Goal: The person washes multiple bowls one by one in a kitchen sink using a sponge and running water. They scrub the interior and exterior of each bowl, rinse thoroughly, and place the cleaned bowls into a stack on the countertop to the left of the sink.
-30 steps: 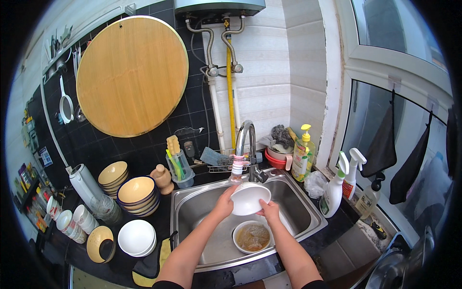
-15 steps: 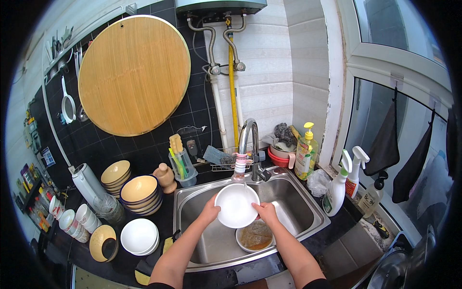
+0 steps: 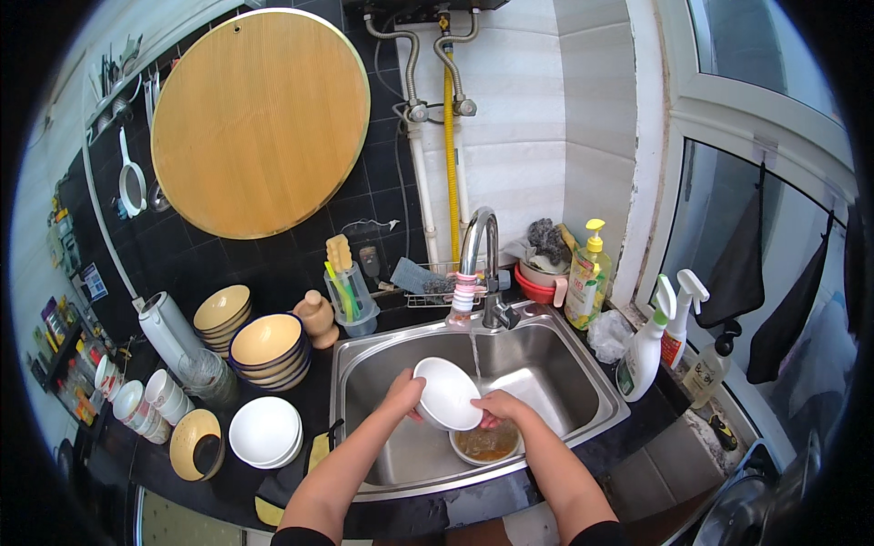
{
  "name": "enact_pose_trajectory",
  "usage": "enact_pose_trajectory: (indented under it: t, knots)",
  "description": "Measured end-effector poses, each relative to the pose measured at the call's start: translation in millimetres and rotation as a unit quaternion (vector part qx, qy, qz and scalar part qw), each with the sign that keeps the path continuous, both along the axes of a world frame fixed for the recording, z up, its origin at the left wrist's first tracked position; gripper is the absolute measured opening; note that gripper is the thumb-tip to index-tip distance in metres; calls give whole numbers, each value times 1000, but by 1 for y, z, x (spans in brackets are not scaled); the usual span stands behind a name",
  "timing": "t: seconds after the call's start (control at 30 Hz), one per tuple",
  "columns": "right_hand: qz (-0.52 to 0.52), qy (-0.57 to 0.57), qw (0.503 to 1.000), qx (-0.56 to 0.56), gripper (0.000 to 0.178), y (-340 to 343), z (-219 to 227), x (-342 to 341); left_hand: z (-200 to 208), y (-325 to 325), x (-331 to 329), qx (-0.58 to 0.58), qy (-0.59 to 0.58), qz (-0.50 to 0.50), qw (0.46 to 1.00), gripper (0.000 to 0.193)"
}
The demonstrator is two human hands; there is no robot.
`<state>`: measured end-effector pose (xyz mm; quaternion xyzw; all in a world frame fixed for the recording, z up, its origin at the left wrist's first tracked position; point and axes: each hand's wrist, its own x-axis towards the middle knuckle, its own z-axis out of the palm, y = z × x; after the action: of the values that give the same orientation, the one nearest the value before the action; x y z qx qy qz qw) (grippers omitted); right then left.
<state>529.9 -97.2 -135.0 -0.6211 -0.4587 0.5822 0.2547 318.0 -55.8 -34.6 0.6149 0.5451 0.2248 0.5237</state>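
Observation:
A white bowl [image 3: 446, 391] is held tilted over the sink [image 3: 387, 460], its hollow toward me and its right side dipped. My left hand [image 3: 402, 397] is closed on its left rim; my right hand [image 3: 499, 408] grips its lower right edge. Just behind the bowl, water runs in a thin stream from the faucet [image 3: 480, 238]. Beneath, a second bowl [image 3: 487, 446] with brownish liquid sits on the sink floor, partly hidden by the held bowl and my right hand.
Left of the sink stand stacked white bowls [image 3: 265, 431], blue-rimmed bowls [image 3: 268, 346] and cream bowls [image 3: 222, 309]. A yellow-pump soap bottle [image 3: 587, 278] and spray bottles [image 3: 645, 355] stand to the right. A utensil holder [image 3: 355, 305] is behind the sink.
The white bowl has come down and away from the faucet and tipped toward the right. My right hand has slid to its lower edge. The water stream now falls clear behind it.

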Motion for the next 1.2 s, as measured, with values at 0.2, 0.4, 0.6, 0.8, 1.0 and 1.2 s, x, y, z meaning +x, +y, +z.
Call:
enact_pose_trajectory:
  t: [0.2, 0.4, 0.6, 0.8, 1.0, 1.2]
  knots:
    - [-63, -33, 996, 61, 25, 5, -16, 7, 13, -16, -15, 374, 205, -35, 904, 61]
    - [45, -279, 954, 98, 27, 2, -29, 11, 44, -41, -38, 490, 261, -93, 827, 77]
    - [27, -246, 958, 142, 27, 17, -64, 25, 54, -50, -65, 554, 284, -109, 775, 84]
    - [35, -267, 952, 148, 28, 14, -54, 21, 57, -58, -89, 549, 319, -97, 766, 84]
    - [28, -254, 959, 119, 28, 13, -51, 20, 55, -63, -112, 536, 300, -52, 788, 78]
    - [45, -248, 962, 107, 27, 10, -47, 23, 59, -56, -138, 430, 237, 112, 864, 64]
